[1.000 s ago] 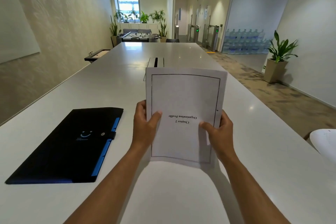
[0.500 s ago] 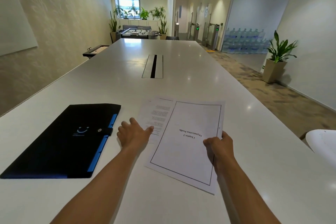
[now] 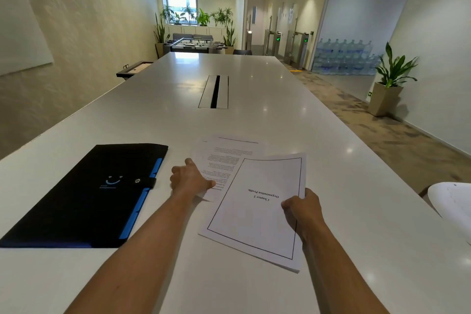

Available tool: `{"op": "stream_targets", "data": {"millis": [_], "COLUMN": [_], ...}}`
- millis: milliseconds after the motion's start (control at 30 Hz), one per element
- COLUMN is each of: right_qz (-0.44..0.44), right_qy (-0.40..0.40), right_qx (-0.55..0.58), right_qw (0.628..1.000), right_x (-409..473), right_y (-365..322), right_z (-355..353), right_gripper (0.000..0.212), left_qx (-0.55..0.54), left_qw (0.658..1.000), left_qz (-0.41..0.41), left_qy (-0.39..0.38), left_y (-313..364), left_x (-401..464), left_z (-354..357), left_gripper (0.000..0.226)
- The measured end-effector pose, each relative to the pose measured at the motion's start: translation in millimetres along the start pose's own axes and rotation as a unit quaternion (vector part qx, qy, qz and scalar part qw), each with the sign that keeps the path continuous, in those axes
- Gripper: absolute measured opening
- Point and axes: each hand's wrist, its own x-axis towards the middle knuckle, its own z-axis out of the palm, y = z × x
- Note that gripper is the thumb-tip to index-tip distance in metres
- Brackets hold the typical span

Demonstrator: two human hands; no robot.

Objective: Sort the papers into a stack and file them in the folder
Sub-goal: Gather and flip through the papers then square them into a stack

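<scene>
The right hand (image 3: 303,213) holds a pinch grip on the right edge of the title sheet (image 3: 257,209), lower centre of the frame. The left hand (image 3: 190,180) presses flat, fingers loosely spread, on the text pages (image 3: 224,158) fanned out just above. The sheets overlap but are not squared. The black folder (image 3: 84,194), at lower left on the table (image 3: 254,115), is shut and clasped. Stacking is partial; filing is not begun.

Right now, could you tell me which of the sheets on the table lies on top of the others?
The Chapter 2 title page, bordered and gripped by the right hand; it overlaps the text-filled sheets under the left hand.
</scene>
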Motion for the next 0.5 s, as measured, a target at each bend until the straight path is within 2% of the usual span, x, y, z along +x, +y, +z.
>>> {"op": "stream_targets", "data": {"millis": [167,233,300,400,500], "right_qz": [-0.010,-0.013,-0.017,-0.020,-0.022], "right_qy": [0.014,0.016,0.017,0.020,0.023], "right_qx": [-0.016,-0.019,-0.031,-0.043,-0.050], "right_qw": [1.000,1.000,0.999,0.999,0.998], "right_x": [-0.1,0.2,0.0,-0.8,-1.1], "right_y": [1.2,2.4,2.3,1.8,1.8], "right_z": [0.0,-0.3,-0.1,-0.3,-0.4], "right_gripper": [0.043,0.041,0.040,0.038,0.037], "left_qx": [-0.062,-0.138,-0.217,-0.321,-0.378], "left_qw": [0.998,0.989,0.974,0.946,0.925], "left_qz": [-0.005,-0.044,-0.066,-0.040,0.012], "left_qy": [0.004,0.012,0.014,0.019,0.042], "left_y": [0.5,-3.9,-11.5,-21.5,-23.3], "left_x": [4.6,7.0,9.2,12.8,12.7], "left_z": [2.1,4.0,5.4,2.8,-11.8], "left_gripper": [0.085,0.072,0.051,0.026,0.021]}}
